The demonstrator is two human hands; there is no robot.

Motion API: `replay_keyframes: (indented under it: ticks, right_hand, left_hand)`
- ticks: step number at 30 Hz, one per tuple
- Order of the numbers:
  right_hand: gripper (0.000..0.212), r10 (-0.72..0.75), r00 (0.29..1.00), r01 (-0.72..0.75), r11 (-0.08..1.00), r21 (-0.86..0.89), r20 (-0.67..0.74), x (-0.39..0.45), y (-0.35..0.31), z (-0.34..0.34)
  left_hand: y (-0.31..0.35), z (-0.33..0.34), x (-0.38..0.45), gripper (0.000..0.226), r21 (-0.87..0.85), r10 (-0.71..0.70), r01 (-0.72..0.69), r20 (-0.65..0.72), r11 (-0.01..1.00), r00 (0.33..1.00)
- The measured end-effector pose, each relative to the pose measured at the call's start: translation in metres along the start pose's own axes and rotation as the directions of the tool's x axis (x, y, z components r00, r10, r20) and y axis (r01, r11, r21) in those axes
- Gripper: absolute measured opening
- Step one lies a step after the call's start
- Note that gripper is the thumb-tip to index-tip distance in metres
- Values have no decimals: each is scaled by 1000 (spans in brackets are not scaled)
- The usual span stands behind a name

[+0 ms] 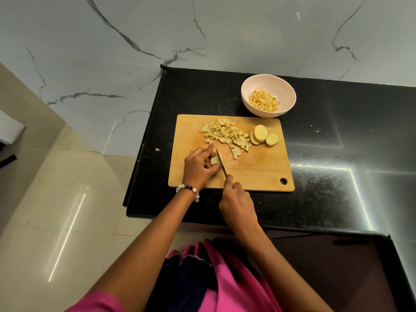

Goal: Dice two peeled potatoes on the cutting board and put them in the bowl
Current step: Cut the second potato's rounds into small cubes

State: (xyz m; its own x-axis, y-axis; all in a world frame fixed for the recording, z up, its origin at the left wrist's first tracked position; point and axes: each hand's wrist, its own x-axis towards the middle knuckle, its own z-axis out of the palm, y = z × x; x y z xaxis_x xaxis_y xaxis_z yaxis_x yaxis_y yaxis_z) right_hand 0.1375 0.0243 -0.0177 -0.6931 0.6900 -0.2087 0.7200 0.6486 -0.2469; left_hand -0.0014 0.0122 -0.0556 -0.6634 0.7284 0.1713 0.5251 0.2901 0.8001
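Left hand (200, 165) fingers curl, pinning a pale, firm, wet-slick potato slice (215, 160); right hand (236, 203) grips the steel knife (221, 162).

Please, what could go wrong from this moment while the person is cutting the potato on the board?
1. The left hand holds a small potato piece right beside the knife blade; the fingers could be nicked.
2. One stray piece already lies off the cutting board near the counter edge; more dice from the diced pile may follow.
3. The slices lean on each other and may slide.
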Motion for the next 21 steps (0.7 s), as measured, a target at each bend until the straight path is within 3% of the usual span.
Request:
replay_keyframes:
  ticks: [8, 14, 21]
  right_hand:
    - [55, 32, 999, -33, 999, -18, -31, 13, 16, -9]
    - [56, 33, 999, -29, 995, 100, -42, 17, 25, -17]
    - [50, -40, 998, 50, 979, 195, -54, 13, 13, -2]
  left_hand:
    - [-3, -1, 0, 59, 37, -10, 10, -3, 999, 1000]
    - [-3, -7, 3, 54, 161, 1, -7, 38, 987, 999]
    - [-9, -12, 4, 39, 151, -57, 44, 80, 988, 995]
